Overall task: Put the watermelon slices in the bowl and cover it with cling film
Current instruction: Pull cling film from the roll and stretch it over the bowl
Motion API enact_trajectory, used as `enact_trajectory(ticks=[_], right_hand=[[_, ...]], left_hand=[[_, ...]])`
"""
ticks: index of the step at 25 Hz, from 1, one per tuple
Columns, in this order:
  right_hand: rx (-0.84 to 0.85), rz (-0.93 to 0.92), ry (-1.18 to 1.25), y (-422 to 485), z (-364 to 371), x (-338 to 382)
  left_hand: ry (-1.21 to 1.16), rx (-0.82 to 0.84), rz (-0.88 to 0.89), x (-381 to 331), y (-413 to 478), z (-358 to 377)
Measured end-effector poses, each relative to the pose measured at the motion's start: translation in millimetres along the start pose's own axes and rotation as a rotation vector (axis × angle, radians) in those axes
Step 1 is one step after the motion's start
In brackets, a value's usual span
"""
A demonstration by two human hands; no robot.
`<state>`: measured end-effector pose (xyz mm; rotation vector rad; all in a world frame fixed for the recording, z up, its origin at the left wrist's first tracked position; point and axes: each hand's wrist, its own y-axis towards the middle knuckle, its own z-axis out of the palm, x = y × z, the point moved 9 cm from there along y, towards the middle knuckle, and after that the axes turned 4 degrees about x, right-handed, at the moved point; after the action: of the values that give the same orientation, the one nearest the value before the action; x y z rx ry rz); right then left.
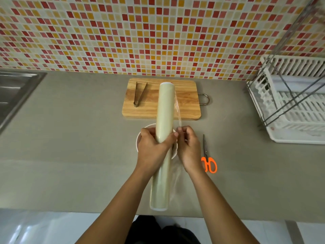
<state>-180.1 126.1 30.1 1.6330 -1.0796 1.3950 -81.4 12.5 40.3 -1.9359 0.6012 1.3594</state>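
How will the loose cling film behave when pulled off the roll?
Probably floppy and clingy: the loose film hangs wrinkled beside the roll where the right hand pinches it. Likely very light and tear-prone, being thin enough to see the cutting board through.

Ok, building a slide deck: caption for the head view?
The left hand grips the cling film roll over the white bowl while the right hand pinches the loose film edge.

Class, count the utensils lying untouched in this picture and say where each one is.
2: tongs on the chopping board; scissors on the counter, to the right.
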Motion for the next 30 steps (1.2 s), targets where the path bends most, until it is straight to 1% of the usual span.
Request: enact_trajectory(ticks=[3, 6, 8, 10, 12, 14, 16, 20, 23, 24, 25, 26, 28, 30], right_hand=[[-0.009, 0.033, 0.022, 8.3, -3.6, -11.5], [-0.002, 0.051, -0.011, 20.3, -9.9, -16.4], [0.081, 0.111, 0.034, 27.9, -2.3, -15.6], [0.205, 0.206, 0.145, 37.0, 12.7, -10.4], [0.245, 0.26, 0.218, 53.5, 20.6, 2.6], [0.201, 0.301, 0.218, 73.3, 18.9, 14.2], [0.151, 0.302, 0.208, 88.5, 14.5, 22.7], [0.114, 0.304, 0.247, 103.5, 7.6, 27.6], [-0.039, 0.268, 0.215, 106.4, -8.0, 29.2], [-0.076, 0.244, 0.216, 102.9, -11.2, 30.2], [-0.075, 0.233, 0.239, 97.2, -10.1, 28.9], [-0.038, 0.253, 0.268, 88.7, -5.6, 23.3], [0.092, 0.38, 0.281, 60.4, 6.0, 1.6], [0.207, 0.458, 0.188, 28.0, 13.9, -19.5]], left_hand=[[-0.003, -0.027, 0.008, 0.2, 4.8, -6.3], [0.026, -0.006, 0.037, -5.5, 5.8, -5.3], [0.06, -0.02, 0.057, -8.6, 7.2, -6.7], [0.075, -0.019, 0.06, -8.7, 9.1, -5.5], [0.086, 0.003, 0.056, -6.9, 7.7, -2.5], [0.091, 0.026, 0.056, -5.2, 6.2, 0.7], [0.092, 0.033, 0.066, -5.0, 5.8, 2.3], [0.118, 0.035, 0.081, -4.8, 5.5, 2.8], [0.119, 0.034, 0.087, -7.0, 6.1, 1.7], [0.126, 0.031, 0.087, -8.5, 7.3, 1.0], [0.132, 0.026, 0.089, -9.9, 8.7, 0.4], [0.139, 0.019, 0.092, -11.0, 9.8, -0.4], [0.157, -0.002, 0.102, -13.5, 10.9, -2.4], [0.175, -0.023, 0.115, -15.8, 12.3, -4.4]])
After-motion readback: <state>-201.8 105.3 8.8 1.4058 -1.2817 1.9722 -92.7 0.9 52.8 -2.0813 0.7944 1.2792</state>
